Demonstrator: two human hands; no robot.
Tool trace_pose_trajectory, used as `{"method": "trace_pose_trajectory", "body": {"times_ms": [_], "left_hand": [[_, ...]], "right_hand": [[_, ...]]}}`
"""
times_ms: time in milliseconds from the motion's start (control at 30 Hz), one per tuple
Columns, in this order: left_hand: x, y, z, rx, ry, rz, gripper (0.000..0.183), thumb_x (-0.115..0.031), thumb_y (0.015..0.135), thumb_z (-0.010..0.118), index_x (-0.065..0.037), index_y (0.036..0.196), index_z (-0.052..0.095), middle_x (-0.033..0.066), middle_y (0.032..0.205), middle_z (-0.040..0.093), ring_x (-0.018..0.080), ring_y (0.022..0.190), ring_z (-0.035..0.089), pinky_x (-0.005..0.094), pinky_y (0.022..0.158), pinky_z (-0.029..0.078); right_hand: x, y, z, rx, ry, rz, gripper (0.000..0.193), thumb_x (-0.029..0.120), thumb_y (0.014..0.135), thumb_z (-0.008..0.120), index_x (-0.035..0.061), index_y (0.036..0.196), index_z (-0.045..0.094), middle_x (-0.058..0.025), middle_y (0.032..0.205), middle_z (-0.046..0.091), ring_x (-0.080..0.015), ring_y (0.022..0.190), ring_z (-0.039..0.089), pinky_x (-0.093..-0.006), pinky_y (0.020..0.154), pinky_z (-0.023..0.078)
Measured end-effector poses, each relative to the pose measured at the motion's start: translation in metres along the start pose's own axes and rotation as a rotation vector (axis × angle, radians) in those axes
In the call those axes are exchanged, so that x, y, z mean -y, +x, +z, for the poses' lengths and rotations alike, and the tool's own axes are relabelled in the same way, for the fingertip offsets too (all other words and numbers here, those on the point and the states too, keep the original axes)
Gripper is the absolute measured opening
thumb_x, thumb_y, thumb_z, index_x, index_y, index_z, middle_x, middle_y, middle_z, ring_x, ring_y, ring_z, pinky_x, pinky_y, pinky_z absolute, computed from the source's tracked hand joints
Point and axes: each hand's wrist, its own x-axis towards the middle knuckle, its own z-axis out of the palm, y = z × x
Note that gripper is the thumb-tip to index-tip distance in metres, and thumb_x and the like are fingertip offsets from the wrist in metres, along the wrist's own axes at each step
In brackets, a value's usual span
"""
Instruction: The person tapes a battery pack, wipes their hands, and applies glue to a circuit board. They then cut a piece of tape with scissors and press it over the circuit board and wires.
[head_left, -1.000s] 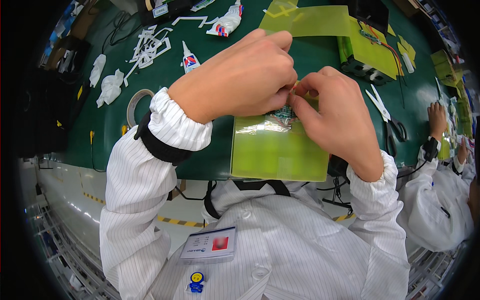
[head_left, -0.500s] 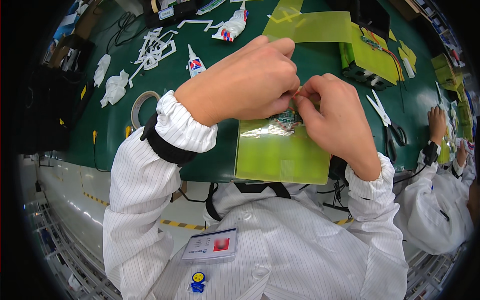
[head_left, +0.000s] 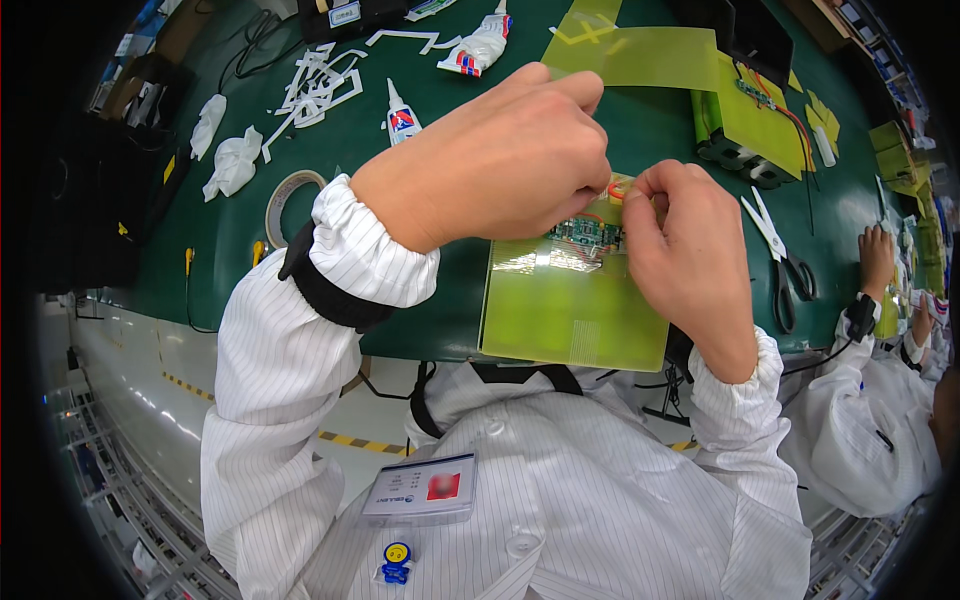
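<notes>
A flat yellow-green battery pack (head_left: pixel 570 315) lies at the table's front edge with a small green circuit board (head_left: pixel 588 236) on top, partly under clear tape. Over its far edge, my left hand (head_left: pixel 500 155) is closed, fingertips bent down and hidden behind the knuckles; what they pinch cannot be made out. My right hand (head_left: pixel 692 255) pinches with thumb and forefinger at a short orange wire (head_left: pixel 617 190), which shows in the small gap between the two hands. Its other fingers curl inward.
Scissors (head_left: pixel 770 240) lie to the right, near another wired battery pack (head_left: pixel 755 125). Left of my hands are a glue tube (head_left: pixel 402 122), a tape roll (head_left: pixel 277 215), white strips (head_left: pixel 318 90) and crumpled paper (head_left: pixel 233 165). A co-worker's hand (head_left: pixel 877 262) is at far right.
My hands have drawn slightly apart, the right one moving right and a little nearer. More of the orange wire and circuit board shows between them.
</notes>
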Motion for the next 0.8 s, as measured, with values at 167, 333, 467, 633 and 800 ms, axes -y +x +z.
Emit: {"method": "trace_pose_trajectory", "body": {"times_ms": [167,333,467,633,800], "left_hand": [[-0.001,-0.005,-0.001,0.036,0.021,-0.008,0.022,-0.006,0.07,0.073,-0.009,0.092,0.076,0.001,0.084,0.066,0.0225,0.089,0.05,0.0366,0.079,0.04],[-0.009,-0.01,-0.01,0.085,0.112,-0.002,0.029,-0.005,0.07,0.071,-0.013,0.098,0.077,0.0015,0.089,0.061,0.0223,0.089,0.049,0.0354,0.081,0.041],[-0.013,-0.012,-0.01,0.083,0.189,0.009,0.035,-0.005,0.069,0.067,-0.014,0.101,0.077,0.0017,0.089,0.058,0.0221,0.09,0.049,0.0347,0.082,0.041],[-0.013,-0.013,-0.012,0.082,0.161,0.006,0.037,-0.003,0.069,0.065,-0.014,0.102,0.077,0.0028,0.091,0.058,0.0231,0.09,0.049,0.0346,0.083,0.041],[-0.014,-0.014,-0.016,0.094,0.155,-0.022,0.038,-0.001,0.068,0.064,-0.013,0.102,0.077,0.0039,0.092,0.058,0.0243,0.091,0.05,0.0352,0.084,0.041]], "right_hand": [[-0.002,-0.002,-0.003,0.022,0.105,0.096,0.013,0.007,0.083,0.06,-0.006,0.08,0.063,-0.0219,0.076,0.062,-0.0379,0.074,0.061,-0.0458,0.068,0.048],[-0.003,-0.002,-0.005,0.009,0.131,0.073,0.013,0.007,0.083,0.062,-0.0058,0.081,0.064,-0.0201,0.075,0.061,-0.0362,0.072,0.061,-0.0441,0.066,0.048],[-0.008,-0.003,-0.008,0.032,0.195,0.083,0.011,0.007,0.083,0.064,-0.0033,0.084,0.067,-0.0167,0.075,0.06,-0.0306,0.068,0.061,-0.0393,0.064,0.048],[-0.014,-0.004,-0.018,-0.011,0.224,0.115,0.011,0.007,0.083,0.065,-0.0016,0.089,0.07,-0.0135,0.075,0.061,-0.0242,0.064,0.061,-0.0344,0.06,0.047],[-0.022,-0.001,-0.02,0.01,0.262,0.104,0.014,0.005,0.086,0.065,-0.0057,0.094,0.068,-0.0029,0.074,0.06,-0.006,0.061,0.048,-0.0235,0.057,0.04]]}}
